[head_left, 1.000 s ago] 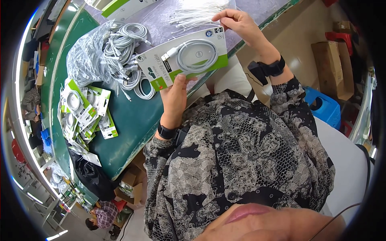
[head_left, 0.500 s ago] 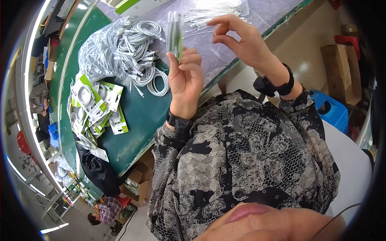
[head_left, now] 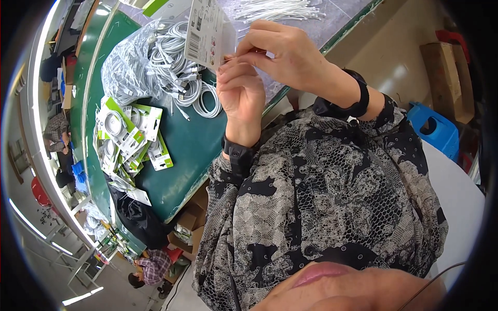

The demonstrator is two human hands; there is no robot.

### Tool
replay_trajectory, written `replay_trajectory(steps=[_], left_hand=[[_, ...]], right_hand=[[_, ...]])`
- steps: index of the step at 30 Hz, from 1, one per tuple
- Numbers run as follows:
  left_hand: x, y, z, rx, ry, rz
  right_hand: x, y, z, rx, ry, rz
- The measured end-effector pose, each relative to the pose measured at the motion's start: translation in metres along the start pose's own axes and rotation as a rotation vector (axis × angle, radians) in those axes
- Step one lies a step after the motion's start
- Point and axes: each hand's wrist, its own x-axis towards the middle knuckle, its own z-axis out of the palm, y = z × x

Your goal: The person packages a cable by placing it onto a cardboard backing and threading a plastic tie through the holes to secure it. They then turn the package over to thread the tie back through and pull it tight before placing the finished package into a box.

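A white cardboard packaging card (head_left: pixel 206 37) stands tilted near the table's far side, its printed back facing me. My left hand (head_left: pixel 240 89) grips it low down, with the fingers bent around its bottom edge. Against that same lower corner, the fingertips of my right hand (head_left: pixel 285 54) are pinched together, touching the card beside my left fingers. What lies on the card's far side is hidden. Just left of my left hand are a loose coiled white cable (head_left: pixel 207 101) and a heap of white cables (head_left: pixel 174 49) spilling from a clear plastic bag (head_left: pixel 124 67).
Green-and-white carded cables (head_left: pixel 132 135) lie piled on the green tabletop (head_left: pixel 181 150). White cable ties (head_left: pixel 280 9) are spread at the far side. A black bag (head_left: pixel 137 217) hangs by the table's edge. Right of me are a blue plastic stool (head_left: pixel 433 132) and a cardboard box (head_left: pixel 446 80).
The card has turned from nearly edge-on to show its printed back. My right hand has moved left and down, from open in the air to the card's lower corner.
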Motion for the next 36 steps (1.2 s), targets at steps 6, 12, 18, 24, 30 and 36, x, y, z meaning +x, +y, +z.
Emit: replay_trajectory(steps=[6,12,18,24,30,36], left_hand=[[0.000,0.003,-0.005,0.032,-0.019,-0.001],[-0.003,0.008,-0.014,0.505,-0.041,0.063],[-0.005,0.023,-0.015,0.686,0.044,0.075],[-0.009,0.017,-0.014,0.982,0.234,0.209],[-0.008,0.001,-0.016,1.137,0.322,0.333],[-0.006,0.003,-0.016,1.331,0.204,0.489]], right_hand=[[0.002,-0.002,0.001,-0.012,-0.009,0.005],[0.003,0.004,0.003,0.150,-0.035,0.051],[-0.014,0.016,-0.005,0.203,-0.098,0.134],[-0.029,0.035,-0.002,0.424,0.065,0.330],[-0.041,0.050,0.001,0.438,0.053,0.531],[-0.062,0.021,-0.028,-0.201,-0.124,0.292]])
